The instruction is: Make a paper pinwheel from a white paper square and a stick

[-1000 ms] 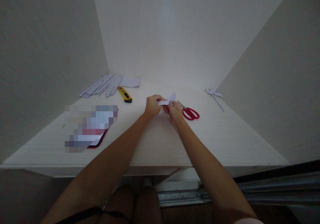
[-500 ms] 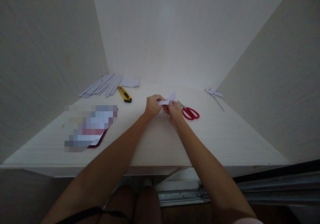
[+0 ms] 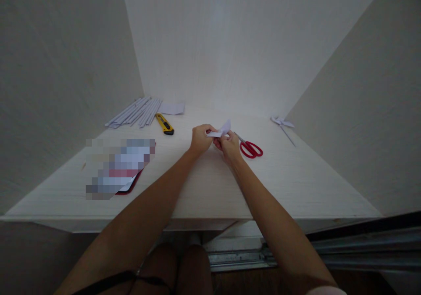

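Observation:
Between my two hands is a small folded white paper pinwheel, with one blade standing up. My left hand pinches its left side, fingers curled in. From below and to the right, my right hand grips the same pinwheel; its lower fingers are bent under and partly hidden. Scissors with red handles lie on the table just right of my right hand, blades toward it. At the far right another white paper pinwheel on a thin stick rests on the table.
Several rolled white paper sticks lie at the back left, beside a flat white paper piece. A yellow box cutter lies in front of them. A red-edged phone, partly blurred, is at left. Walls enclose the white table.
Both hands keep their hold on the paper pinwheel, with only a very slight shift of the fingers and paper. The view has moved a little; the other things lie as before.

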The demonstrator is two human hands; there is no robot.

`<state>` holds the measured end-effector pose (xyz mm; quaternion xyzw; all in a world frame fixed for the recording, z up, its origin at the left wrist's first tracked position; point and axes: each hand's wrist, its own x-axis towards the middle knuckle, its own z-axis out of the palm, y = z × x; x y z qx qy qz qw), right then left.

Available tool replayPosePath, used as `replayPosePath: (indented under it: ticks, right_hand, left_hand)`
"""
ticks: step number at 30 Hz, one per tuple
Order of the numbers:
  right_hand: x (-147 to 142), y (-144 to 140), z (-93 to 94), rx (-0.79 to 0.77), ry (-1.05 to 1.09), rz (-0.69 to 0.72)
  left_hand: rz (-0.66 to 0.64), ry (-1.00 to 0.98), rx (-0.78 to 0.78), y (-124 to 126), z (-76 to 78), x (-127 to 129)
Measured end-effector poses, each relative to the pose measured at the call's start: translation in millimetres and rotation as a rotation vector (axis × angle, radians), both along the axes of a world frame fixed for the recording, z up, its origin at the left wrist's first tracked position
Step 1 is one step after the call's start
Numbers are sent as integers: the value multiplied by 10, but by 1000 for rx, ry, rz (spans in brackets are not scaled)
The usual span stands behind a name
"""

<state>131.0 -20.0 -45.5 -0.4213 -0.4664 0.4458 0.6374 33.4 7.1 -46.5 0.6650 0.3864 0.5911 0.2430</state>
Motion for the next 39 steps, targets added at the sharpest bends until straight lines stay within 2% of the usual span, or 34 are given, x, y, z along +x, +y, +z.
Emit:
replayPosePath:
  ticks: [11, 19, 22, 26, 30, 34, 39]
  right_hand:
    - [-14, -32, 61, -110, 42, -9]
    - [-19, -25, 57, -116, 24, -28]
    - [-7, -25, 99, -105, -2, -2]
    - [24, -13, 130, -98, -35, -36]
    - [53, -4, 90, -9, -170, -81]
    - [68, -31, 72, 101, -408, -172]
    - [82, -64, 105, 210, -588, -241]
  left_hand:
    - [-15, 14, 44, 18, -35, -9]
    - [-11, 25, 33, -13, -12, -1]
    - [-40, -61, -50, 19, 9, -3]
    - [-133, -345, -311, 103, 5, 1]
    - [-215, -509, -434, 134, -22, 7]
    - [-267, -566, -443, 125, -36, 17]
    - [-254, -583, -422, 129, -23, 27]
